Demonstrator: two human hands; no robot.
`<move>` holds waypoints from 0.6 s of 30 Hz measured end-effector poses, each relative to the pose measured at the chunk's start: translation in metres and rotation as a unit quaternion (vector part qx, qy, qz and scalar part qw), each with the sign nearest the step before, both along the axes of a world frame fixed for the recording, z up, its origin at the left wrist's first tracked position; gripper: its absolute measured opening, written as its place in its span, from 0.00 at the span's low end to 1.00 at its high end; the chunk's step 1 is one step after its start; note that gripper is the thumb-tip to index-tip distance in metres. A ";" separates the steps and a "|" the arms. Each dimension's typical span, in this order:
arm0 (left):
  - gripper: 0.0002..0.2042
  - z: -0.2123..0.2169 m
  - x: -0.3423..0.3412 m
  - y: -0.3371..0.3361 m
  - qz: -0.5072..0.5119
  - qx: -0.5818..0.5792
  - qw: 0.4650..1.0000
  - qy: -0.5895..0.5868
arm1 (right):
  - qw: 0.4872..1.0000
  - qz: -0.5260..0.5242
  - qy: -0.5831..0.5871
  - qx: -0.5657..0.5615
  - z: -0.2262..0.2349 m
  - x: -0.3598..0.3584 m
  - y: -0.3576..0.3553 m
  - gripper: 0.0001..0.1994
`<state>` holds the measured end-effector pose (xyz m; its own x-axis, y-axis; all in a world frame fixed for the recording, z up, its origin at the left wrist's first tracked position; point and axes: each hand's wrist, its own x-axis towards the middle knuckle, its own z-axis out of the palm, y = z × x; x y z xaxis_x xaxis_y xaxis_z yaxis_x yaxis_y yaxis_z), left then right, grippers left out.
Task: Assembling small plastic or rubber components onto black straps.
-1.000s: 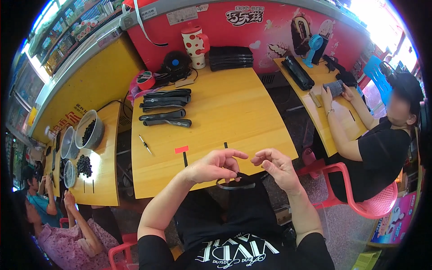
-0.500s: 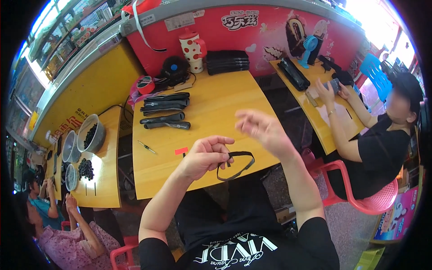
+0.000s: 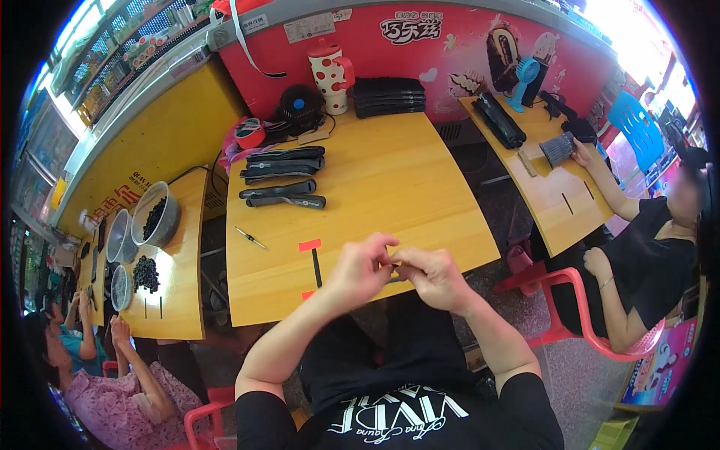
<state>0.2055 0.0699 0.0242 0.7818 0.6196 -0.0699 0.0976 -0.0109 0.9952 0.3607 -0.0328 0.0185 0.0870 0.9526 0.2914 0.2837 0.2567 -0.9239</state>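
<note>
My left hand [image 3: 363, 270] and my right hand [image 3: 433, 276] meet above the near edge of the wooden table [image 3: 390, 172]. Both are closed, fingertips pinched together on a thin black strap [image 3: 394, 279]. Only a short piece of the strap shows between the hands; my fingers hide the rest. Left of my left hand, a dark strip [image 3: 316, 266] lies on the tabletop with a red tape piece [image 3: 310, 245] at its far end. Farther left lies a slim pen-like tool [image 3: 250, 238].
Black folded pouches [image 3: 282, 166] lie at the table's left; a black stack [image 3: 388, 97], spotted tumbler [image 3: 330, 79] and small black fan [image 3: 298, 105] stand at the back. Left table holds plastic tubs [image 3: 156, 217]. A seated co-worker [image 3: 637, 255] is at the right table.
My right hand has come down and left to meet my left hand at the strap. The strap's open loop no longer shows. The right co-worker has lowered one hand.
</note>
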 end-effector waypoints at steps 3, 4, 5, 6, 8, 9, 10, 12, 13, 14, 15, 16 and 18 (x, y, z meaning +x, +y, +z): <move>0.11 -0.011 -0.001 0.008 0.122 0.626 0.763 0.106 | 0.912 0.142 0.381 0.044 0.009 0.005 -0.021 0.09; 0.12 -0.012 -0.009 0.016 0.132 0.435 0.885 0.102 | 0.912 0.144 0.383 0.038 0.016 0.011 -0.032 0.09; 0.12 -0.009 -0.019 0.033 0.140 0.233 0.958 0.088 | 0.898 0.145 0.397 0.127 0.023 0.020 -0.032 0.08; 0.14 -0.004 -0.035 0.055 0.122 0.090 0.988 -0.025 | 0.878 0.129 0.407 0.217 0.025 0.026 -0.033 0.07; 0.17 0.007 -0.059 0.065 0.097 -0.072 0.985 -0.125 | 0.839 0.083 0.494 0.215 0.019 0.040 -0.021 0.06; 0.16 0.015 -0.058 0.066 0.137 -0.169 0.948 -0.230 | 0.812 0.052 0.543 0.208 0.011 0.048 -0.018 0.09; 0.15 0.020 -0.058 0.066 0.173 -0.261 0.891 -0.329 | 0.812 0.055 0.543 0.208 0.002 0.055 -0.018 0.09; 0.14 0.013 -0.052 0.059 0.139 -0.294 0.875 -0.359 | 0.779 0.001 0.594 0.200 -0.012 0.062 -0.022 0.13; 0.14 0.010 -0.049 0.053 0.111 -0.286 0.875 -0.374 | 0.777 -0.009 0.598 0.197 -0.016 0.062 -0.024 0.15; 0.14 0.009 -0.047 0.051 0.082 -0.277 0.876 -0.387 | 0.775 -0.007 0.600 0.197 -0.017 0.065 -0.023 0.15; 0.14 0.009 -0.046 0.049 0.087 -0.283 0.874 -0.386 | 0.782 -0.002 0.594 0.188 -0.017 0.070 -0.025 0.14; 0.14 0.006 -0.046 0.049 0.085 -0.285 0.874 -0.384 | 0.789 0.003 0.588 0.180 -0.016 0.072 -0.028 0.14; 0.14 0.001 -0.046 0.047 0.072 -0.217 0.902 -0.366 | 0.795 0.002 0.582 0.171 -0.017 0.075 -0.037 0.13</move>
